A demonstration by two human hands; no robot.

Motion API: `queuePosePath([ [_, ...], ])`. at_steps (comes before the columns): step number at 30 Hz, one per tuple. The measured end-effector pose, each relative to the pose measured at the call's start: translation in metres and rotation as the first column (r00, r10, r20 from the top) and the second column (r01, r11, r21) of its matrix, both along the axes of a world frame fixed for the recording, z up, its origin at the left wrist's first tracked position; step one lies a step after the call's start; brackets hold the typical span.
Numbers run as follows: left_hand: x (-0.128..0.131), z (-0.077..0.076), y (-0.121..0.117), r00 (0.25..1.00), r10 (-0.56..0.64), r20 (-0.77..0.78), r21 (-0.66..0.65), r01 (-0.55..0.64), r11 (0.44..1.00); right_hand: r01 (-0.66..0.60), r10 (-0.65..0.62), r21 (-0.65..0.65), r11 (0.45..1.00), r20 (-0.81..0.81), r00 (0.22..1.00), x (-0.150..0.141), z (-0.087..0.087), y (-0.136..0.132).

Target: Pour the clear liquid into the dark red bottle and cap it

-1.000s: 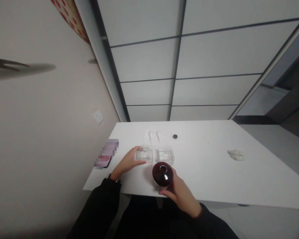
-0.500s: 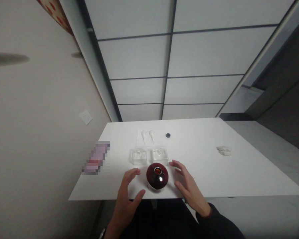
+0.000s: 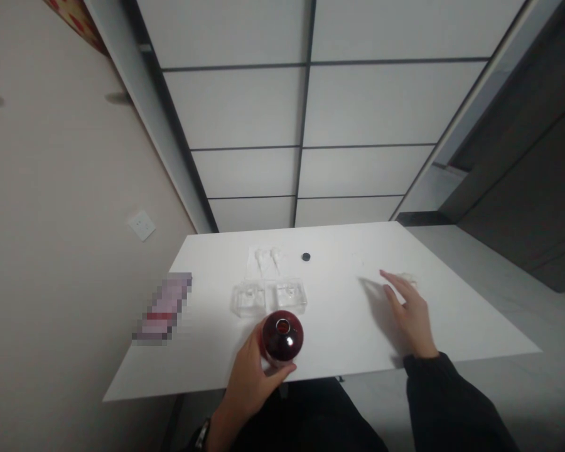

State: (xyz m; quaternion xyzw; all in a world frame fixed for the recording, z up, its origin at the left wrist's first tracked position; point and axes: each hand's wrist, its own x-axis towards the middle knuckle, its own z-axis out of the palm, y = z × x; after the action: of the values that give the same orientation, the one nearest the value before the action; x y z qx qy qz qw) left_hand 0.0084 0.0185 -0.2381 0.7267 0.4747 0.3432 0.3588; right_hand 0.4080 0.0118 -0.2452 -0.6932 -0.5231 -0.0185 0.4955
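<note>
My left hand (image 3: 249, 376) wraps around a dark red round glass bottle (image 3: 282, 338) near the table's front edge. The bottle has a small round mouth, and its base is hidden behind my fingers. My right hand (image 3: 408, 314) is open and empty, hovering over the right of the white table (image 3: 348, 333). Its fingertips are close to a crumpled white tissue (image 3: 408, 278), which they partly hide. Two clear plastic trays (image 3: 290, 295) sit side by side just beyond the bottle.
A white sheet (image 3: 263, 260) with clear items lies behind the trays, near a small black disc (image 3: 306, 257). A phone (image 3: 162, 307), pixelated, lies at the left. A wall with a socket (image 3: 141, 225) runs along the left; frosted panels stand beyond the table.
My left hand has closed around the bottle, which stood between my open hands before. My right hand has moved right, towards the tissue. The view has turned slightly.
</note>
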Motion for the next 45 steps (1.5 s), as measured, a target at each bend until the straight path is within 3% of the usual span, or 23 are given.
queuePosePath([
  [2, -0.004, 0.000, 0.001, 1.000, 0.022, -0.008, 0.007, -0.021, 1.000, 0.109, -0.112, 0.034, 0.993, 0.098, 0.989, 0.022, 0.001, 0.000],
  [4, -0.006, 0.001, 0.001, 1.000, 0.028, -0.007, 0.012, -0.028, 1.000, 0.127, -0.130, 0.032, 0.991, 0.141, 0.981, 0.031, 0.007, 0.003],
  [5, -0.007, 0.002, 0.001, 1.000, 0.028, -0.005, 0.013, -0.028, 1.000, 0.084, -0.084, 0.011, 0.996, 0.136, 0.987, 0.027, 0.011, 0.006],
  [7, -0.007, 0.003, 0.002, 1.000, 0.029, 0.002, 0.010, -0.029, 1.000, -0.121, 0.126, -0.076, 0.990, 0.064, 0.990, 0.003, 0.017, 0.015],
  [9, -0.005, 0.005, 0.003, 1.000, 0.031, 0.008, -0.005, -0.030, 1.000, -0.394, 0.390, -0.196, 0.898, -0.059, 0.919, -0.037, 0.020, 0.027],
  [11, -0.004, 0.006, 0.003, 1.000, 0.027, 0.010, -0.021, -0.027, 0.999, -0.578, 0.543, -0.244, 0.779, -0.197, 0.816, -0.081, 0.020, 0.041],
  [14, -0.003, 0.009, 0.002, 1.000, 0.011, 0.009, -0.027, -0.011, 1.000, -0.715, 0.624, -0.263, 0.647, -0.356, 0.696, -0.127, 0.018, 0.059],
  [17, -0.002, 0.014, 0.002, 1.000, -0.009, 0.018, -0.037, 0.010, 0.999, -0.765, 0.634, -0.246, 0.595, -0.442, 0.635, -0.140, 0.021, 0.064],
  [20, -0.001, 0.016, 0.000, 0.999, -0.007, 0.041, -0.059, 0.009, 0.998, -0.760, 0.627, -0.210, 0.615, -0.453, 0.633, -0.132, 0.029, 0.055],
  [24, -0.001, 0.016, -0.001, 0.998, 0.001, 0.056, -0.103, 0.005, 0.995, -0.700, 0.587, -0.214, 0.681, -0.412, 0.697, -0.114, 0.041, 0.030],
  [29, 0.000, 0.019, 0.000, 0.998, -0.013, 0.054, -0.150, 0.021, 0.989, -0.657, 0.586, -0.088, 0.749, -0.375, 0.718, -0.101, 0.060, -0.001],
  [38, 0.002, 0.018, 0.001, 0.992, -0.057, 0.109, -0.184, 0.077, 0.980, -0.645, 0.637, -0.028, 0.764, -0.135, 0.759, -0.106, 0.096, -0.017],
  [45, 0.001, 0.018, 0.001, 0.985, -0.088, 0.145, -0.194, 0.116, 0.974, -0.703, 0.713, -0.123, 0.701, 0.078, 0.697, -0.115, 0.122, -0.013],
])
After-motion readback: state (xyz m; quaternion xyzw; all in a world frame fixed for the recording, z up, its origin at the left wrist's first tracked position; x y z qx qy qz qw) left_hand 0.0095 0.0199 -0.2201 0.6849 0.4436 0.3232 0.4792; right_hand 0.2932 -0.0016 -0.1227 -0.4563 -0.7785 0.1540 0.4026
